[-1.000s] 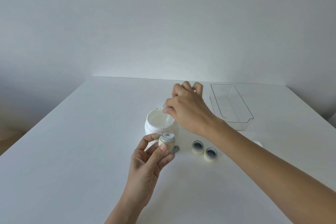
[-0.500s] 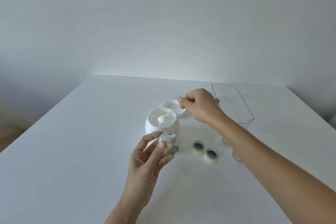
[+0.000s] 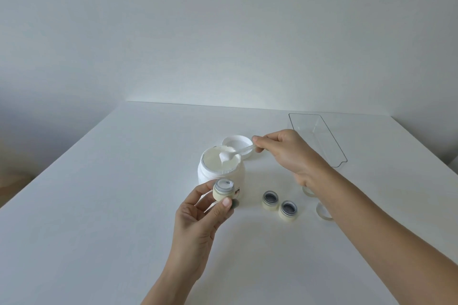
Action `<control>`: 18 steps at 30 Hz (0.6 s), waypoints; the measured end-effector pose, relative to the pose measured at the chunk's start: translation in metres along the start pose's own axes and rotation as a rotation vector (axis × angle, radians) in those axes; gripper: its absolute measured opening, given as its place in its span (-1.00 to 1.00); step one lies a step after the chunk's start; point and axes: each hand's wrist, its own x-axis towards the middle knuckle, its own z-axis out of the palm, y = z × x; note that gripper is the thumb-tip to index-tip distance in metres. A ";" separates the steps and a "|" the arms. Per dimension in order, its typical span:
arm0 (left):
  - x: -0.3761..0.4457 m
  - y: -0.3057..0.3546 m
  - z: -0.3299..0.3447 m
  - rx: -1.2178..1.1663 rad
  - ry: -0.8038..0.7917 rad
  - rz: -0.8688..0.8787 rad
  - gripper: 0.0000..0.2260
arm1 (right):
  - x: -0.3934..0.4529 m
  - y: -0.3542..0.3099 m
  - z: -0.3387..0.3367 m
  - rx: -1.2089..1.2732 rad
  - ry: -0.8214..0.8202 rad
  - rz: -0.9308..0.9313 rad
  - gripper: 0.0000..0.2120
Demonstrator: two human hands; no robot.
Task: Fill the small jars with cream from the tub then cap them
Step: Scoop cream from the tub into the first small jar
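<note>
The open white tub (image 3: 218, 173) of cream stands mid-table. My right hand (image 3: 287, 153) pinches a small white spoon (image 3: 235, 153), whose bowl carries a blob of cream just above the tub's surface. My left hand (image 3: 205, 213) holds a small cream-coloured jar (image 3: 223, 190) upright in front of the tub; some cream shows inside its mouth. Two more open small jars (image 3: 270, 200) (image 3: 288, 210) stand on the table to the right, dark inside.
The tub's white lid (image 3: 236, 145) lies behind the tub. Small pale caps (image 3: 322, 212) lie partly hidden under my right forearm. A clear plastic tray (image 3: 319, 138) sits at the back right of the white table (image 3: 111, 205).
My right hand drew back to the right from over the tub and lifted the spoon, loaded with cream, out of the cream surface. The left hand kept the jar nearly still.
</note>
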 end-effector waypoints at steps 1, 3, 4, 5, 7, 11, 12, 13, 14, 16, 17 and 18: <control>0.000 0.000 0.000 -0.002 -0.002 0.000 -0.74 | -0.004 0.001 -0.001 -0.016 0.001 -0.010 -0.70; 0.000 0.000 0.000 -0.001 -0.007 0.001 -0.73 | -0.013 0.004 -0.001 -0.052 0.009 -0.021 -0.68; 0.000 0.000 0.000 -0.002 -0.007 0.000 -0.72 | -0.016 0.005 0.000 -0.069 0.009 -0.025 -0.69; 0.000 0.000 0.000 -0.005 -0.007 0.000 -0.71 | -0.019 0.007 0.000 -0.092 0.005 -0.027 -0.70; 0.000 0.000 0.001 -0.005 -0.017 0.002 -0.68 | -0.021 0.009 0.001 -0.152 0.001 -0.025 -0.70; 0.000 0.001 0.002 0.004 -0.018 0.002 -0.66 | -0.021 0.012 -0.002 -0.215 0.039 -0.040 -0.68; 0.000 0.001 0.002 0.006 -0.017 0.001 -0.66 | -0.021 0.012 -0.003 -0.220 0.054 -0.052 -0.67; -0.001 0.001 0.002 0.006 -0.016 0.001 -0.66 | -0.022 0.012 -0.005 -0.218 0.071 -0.066 -0.65; -0.001 0.001 0.001 0.006 -0.015 0.000 -0.68 | -0.023 0.012 -0.006 -0.208 0.091 -0.080 -0.64; 0.000 0.001 0.000 0.010 -0.016 -0.003 -0.73 | -0.026 0.011 -0.007 -0.168 0.138 -0.122 -0.66; 0.000 0.001 0.000 0.012 -0.018 -0.004 -0.75 | -0.028 0.011 -0.007 -0.149 0.164 -0.158 -0.68; 0.000 0.000 0.000 0.010 -0.021 -0.005 -0.76 | -0.030 0.011 -0.006 -0.145 0.194 -0.207 -0.69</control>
